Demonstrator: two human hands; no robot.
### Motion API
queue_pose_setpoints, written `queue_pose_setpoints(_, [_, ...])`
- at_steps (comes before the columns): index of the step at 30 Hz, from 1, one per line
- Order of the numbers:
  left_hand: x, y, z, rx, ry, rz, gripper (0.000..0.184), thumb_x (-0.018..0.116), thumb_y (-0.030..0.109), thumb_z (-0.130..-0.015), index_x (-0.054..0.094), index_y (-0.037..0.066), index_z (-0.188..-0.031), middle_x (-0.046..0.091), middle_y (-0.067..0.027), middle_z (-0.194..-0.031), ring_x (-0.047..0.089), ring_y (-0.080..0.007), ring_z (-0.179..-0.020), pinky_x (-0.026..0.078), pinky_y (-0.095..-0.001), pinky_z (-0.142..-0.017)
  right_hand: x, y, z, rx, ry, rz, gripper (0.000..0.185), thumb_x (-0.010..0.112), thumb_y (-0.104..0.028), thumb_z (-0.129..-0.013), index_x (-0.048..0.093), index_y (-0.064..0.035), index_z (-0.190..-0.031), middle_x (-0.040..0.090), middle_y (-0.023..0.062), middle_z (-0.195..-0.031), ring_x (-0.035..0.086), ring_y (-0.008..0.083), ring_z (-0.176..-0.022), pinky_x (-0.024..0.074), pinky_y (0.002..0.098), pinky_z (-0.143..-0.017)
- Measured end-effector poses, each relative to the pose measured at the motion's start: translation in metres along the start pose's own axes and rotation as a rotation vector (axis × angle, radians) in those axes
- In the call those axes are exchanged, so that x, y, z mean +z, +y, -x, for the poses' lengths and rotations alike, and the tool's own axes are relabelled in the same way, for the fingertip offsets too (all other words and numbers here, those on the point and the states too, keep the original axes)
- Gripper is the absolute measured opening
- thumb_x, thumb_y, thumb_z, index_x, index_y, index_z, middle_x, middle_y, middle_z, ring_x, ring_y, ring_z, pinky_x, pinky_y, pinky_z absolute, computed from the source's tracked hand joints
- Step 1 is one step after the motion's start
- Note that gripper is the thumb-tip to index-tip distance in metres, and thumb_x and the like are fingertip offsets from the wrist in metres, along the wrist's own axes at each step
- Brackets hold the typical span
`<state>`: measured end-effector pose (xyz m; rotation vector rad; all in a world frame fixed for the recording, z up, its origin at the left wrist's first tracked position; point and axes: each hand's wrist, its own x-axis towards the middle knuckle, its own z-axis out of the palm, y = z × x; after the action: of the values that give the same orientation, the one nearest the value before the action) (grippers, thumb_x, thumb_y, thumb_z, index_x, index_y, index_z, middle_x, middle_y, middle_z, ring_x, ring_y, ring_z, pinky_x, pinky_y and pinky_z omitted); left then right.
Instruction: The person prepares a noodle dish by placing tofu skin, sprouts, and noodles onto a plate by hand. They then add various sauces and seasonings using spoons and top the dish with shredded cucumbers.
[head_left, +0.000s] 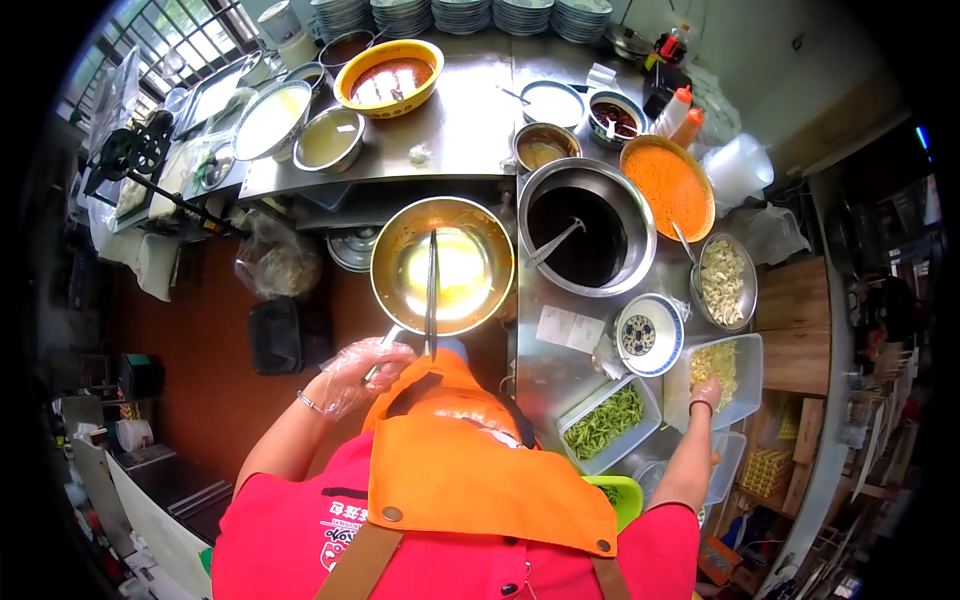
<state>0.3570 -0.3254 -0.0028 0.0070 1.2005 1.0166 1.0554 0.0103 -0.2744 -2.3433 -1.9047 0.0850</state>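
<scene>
A steel pan [395,290] with an oily sheen inside is held up in front of the orange apron. My left hand [365,372], in a clear plastic glove, is closed around its handle. Long dark chopsticks [432,290] lie across the pan, their near ends over its rim. On the right, my right hand [707,391] reaches into a plastic tub of pale yellow shreds [716,362]; its fingertips are hidden among them. A patterned white bowl [650,335] stands beside that tub, and a tub of green shreds [606,422] is nearer to me.
A large pot of dark liquid [587,228], an orange sauce bowl [667,188] and a bowl of pale chunks [726,282] stand on the right counter. A yellow basin [389,80] sits on the far counter, before stacked plates [460,15].
</scene>
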Motion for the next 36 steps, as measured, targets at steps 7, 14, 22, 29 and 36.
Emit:
queue_pose_setpoints(7, [-0.018, 0.044, -0.027, 0.059, -0.054, 0.110, 0.013, 0.062, 0.016, -0.096, 0.060, 0.004, -0.090, 0.043, 0.0047, -0.062, 0.038, -0.0034, -0.050, 0.027, -0.0192, -0.043, -0.056, -0.047, 0.025, -0.058, 0.063, 0.029, 0.030, 0.058, -0.014, -0.081, 0.062, -0.0045, -0.108, 0.065, 0.0261, -0.100, 0.063, 0.0443, -0.092, 0.0494, 0.0502, -0.082])
queue_pose_setpoints(14, [-0.025, 0.176, -0.122, 0.137, -0.204, 0.167, 0.012, 0.060, 0.016, -0.097, 0.056, 0.009, -0.088, 0.043, 0.0057, -0.065, 0.038, -0.0028, -0.050, 0.028, -0.0176, -0.041, -0.158, -0.137, 0.043, -0.214, 0.330, -0.169, 0.010, 0.059, -0.011, -0.087, 0.060, -0.0028, -0.092, 0.064, 0.0196, -0.088, 0.060, 0.0388, -0.080, 0.0472, 0.0475, -0.073])
queue_pose_setpoints(22, [-0.058, 0.363, -0.243, 0.130, -0.182, 0.134, 0.014, 0.062, 0.017, -0.095, 0.058, 0.004, -0.093, 0.044, 0.0043, -0.066, 0.039, -0.0038, -0.050, 0.029, -0.0174, -0.041, -0.220, -0.515, -0.046, -0.066, -0.132, -0.851, 0.019, 0.066, -0.019, -0.096, 0.062, -0.0073, -0.110, 0.057, -0.0012, -0.077, 0.056, 0.0068, -0.062, 0.0499, 0.0217, -0.056])
queue_pose_setpoints(29, [-0.092, 0.481, -0.310, 0.077, -0.168, 0.086, 0.021, 0.065, 0.018, -0.094, 0.061, 0.003, -0.108, 0.047, 0.0023, -0.064, 0.043, -0.0070, -0.050, 0.033, -0.0203, -0.041, -0.129, -0.819, -0.223, -0.599, -0.419, -0.669, 0.029, 0.074, -0.022, -0.090, 0.062, -0.0049, -0.111, 0.069, 0.0060, -0.092, 0.065, 0.0108, -0.078, 0.0516, 0.0237, -0.062])
queue_pose_setpoints(36, [-0.102, 0.553, -0.341, 0.079, -0.184, 0.025, 0.019, 0.064, 0.023, -0.095, 0.057, 0.007, -0.087, 0.049, -0.0003, -0.060, 0.046, -0.0105, -0.045, 0.036, -0.0228, -0.040, -0.022, -1.027, -0.403, -0.133, -0.678, -1.259, 0.037, 0.080, -0.025, -0.084, 0.058, -0.0014, -0.103, 0.065, 0.0082, -0.086, 0.064, 0.0138, -0.063, 0.0516, 0.0271, -0.049])
